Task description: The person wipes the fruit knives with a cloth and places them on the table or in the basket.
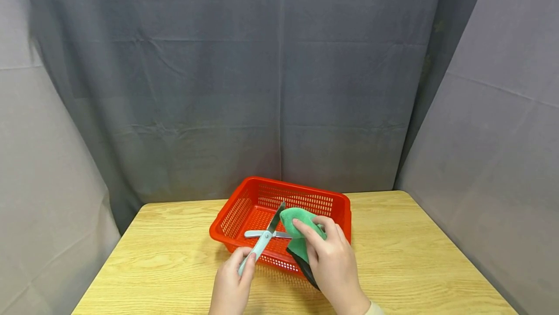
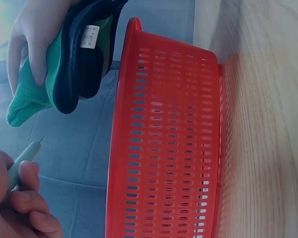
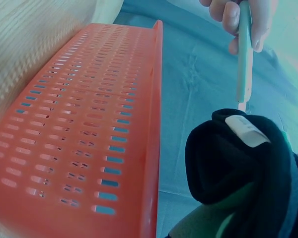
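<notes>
My left hand (image 1: pixel 233 280) grips the pale mint handle of a folding knife (image 1: pixel 261 247), its blade unfolded and pointing up and away over the basket. My right hand (image 1: pixel 333 261) holds a bunched green cloth (image 1: pixel 301 223) with a dark edge, close beside the blade. In the left wrist view, a white label (image 2: pixel 89 36) shows on the cloth's dark part. A second knife (image 1: pixel 255 233) with a pale handle lies on the floor of the red basket (image 1: pixel 236 199), partly hidden behind the held knife and the cloth.
The red plastic basket, with slotted walls, stands on a light wood table (image 1: pixel 166 252) just beyond my hands. Grey curtains (image 1: pixel 209 87) hang behind the table and at both sides.
</notes>
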Demonstrator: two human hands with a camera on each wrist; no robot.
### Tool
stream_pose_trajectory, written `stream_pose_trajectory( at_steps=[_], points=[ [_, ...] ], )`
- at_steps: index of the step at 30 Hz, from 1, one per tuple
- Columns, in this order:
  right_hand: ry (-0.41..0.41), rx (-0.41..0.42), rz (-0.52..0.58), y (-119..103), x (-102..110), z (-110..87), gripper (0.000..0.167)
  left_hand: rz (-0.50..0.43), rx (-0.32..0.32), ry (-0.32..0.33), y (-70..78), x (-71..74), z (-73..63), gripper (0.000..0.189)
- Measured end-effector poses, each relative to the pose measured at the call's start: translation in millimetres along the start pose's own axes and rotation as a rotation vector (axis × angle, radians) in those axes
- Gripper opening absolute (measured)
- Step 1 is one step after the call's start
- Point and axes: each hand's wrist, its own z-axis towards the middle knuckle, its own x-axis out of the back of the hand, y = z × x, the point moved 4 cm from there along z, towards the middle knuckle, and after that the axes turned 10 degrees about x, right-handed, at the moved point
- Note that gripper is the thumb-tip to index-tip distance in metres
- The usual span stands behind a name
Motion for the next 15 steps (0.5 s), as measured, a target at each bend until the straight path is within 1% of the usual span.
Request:
stream_pose_trajectory(
  at_steps=[6,9,11,15],
  points=[
    [-0.034,0.037,0.023,-2.1,-2.0,-1.0,0.059,-0.010,0.059,-0.038,0.8,0.0,0.7,0.006],
    [-0.050,0.072,0.053,-3.6,-2.8,-1.2,0.061,-0.015,0.088,-0.055,0.7,0.2,0.9,0.007],
    [-0.070,0.095,0.078,-4.6,-3.6,-1.5,0.063,-0.019,0.101,-0.062,0.5,0.3,0.8,0.007],
    [-0.083,0.133,0.096,-6.3,-4.7,-1.9,0.064,-0.025,0.109,-0.068,0.0,0.2,0.4,0.007]
  ],
)
